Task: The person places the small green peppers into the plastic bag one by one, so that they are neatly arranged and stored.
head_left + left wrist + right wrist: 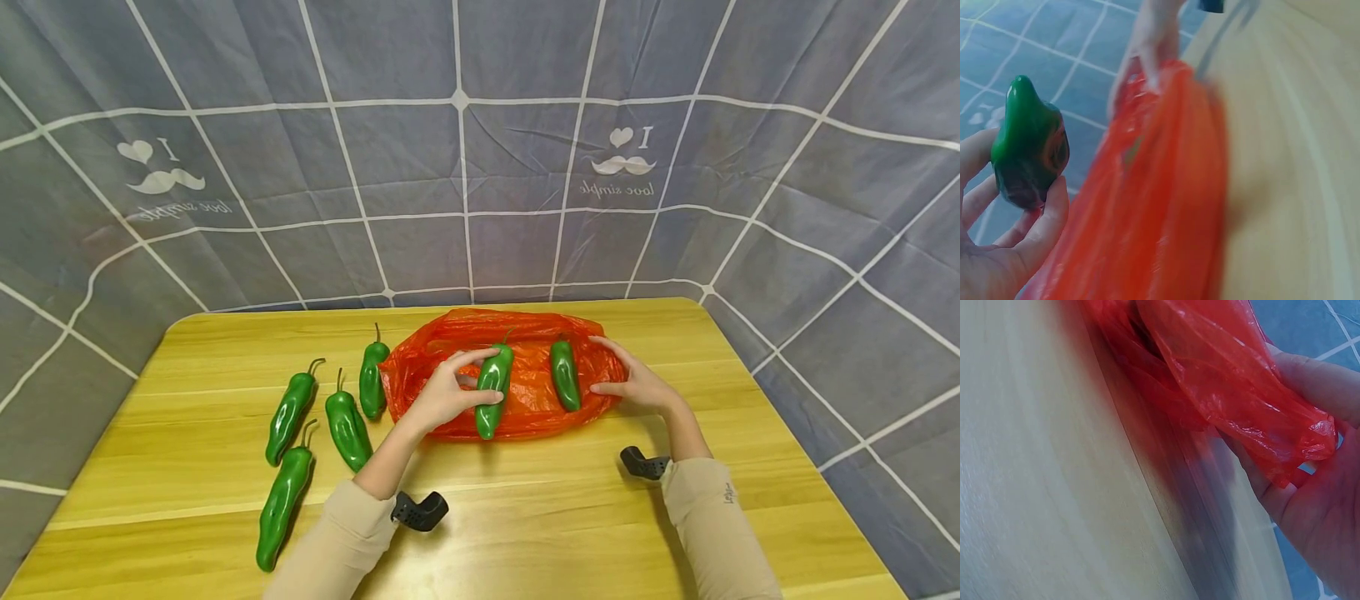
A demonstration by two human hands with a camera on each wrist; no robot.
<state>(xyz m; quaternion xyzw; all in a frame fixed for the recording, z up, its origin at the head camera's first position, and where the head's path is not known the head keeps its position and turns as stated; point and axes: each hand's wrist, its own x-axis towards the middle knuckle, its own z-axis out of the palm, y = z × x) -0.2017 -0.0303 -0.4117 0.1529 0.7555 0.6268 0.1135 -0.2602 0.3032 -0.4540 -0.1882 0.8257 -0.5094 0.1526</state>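
Note:
My left hand [450,389] pinches a green pepper [495,392] between thumb and fingers, over the left half of a red plastic bag [528,421]. The pepper's stem points away from me; in the left wrist view its rounded tip [1020,94] faces up. At the bag's right end, my right hand [637,379] grips the edge, with thumb and fingers around the crumpled plastic [1235,387] in the right wrist view. Another green pepper [565,375] lies inside the spread-open bag, near the right fingers.
Several more green peppers lie on the wooden table left of the bag: one beside its left edge [372,379], one nearer my left forearm [347,429], others farther left [288,417] and in front [283,508]. A grey curtain with white lines [420,167] hangs behind the table.

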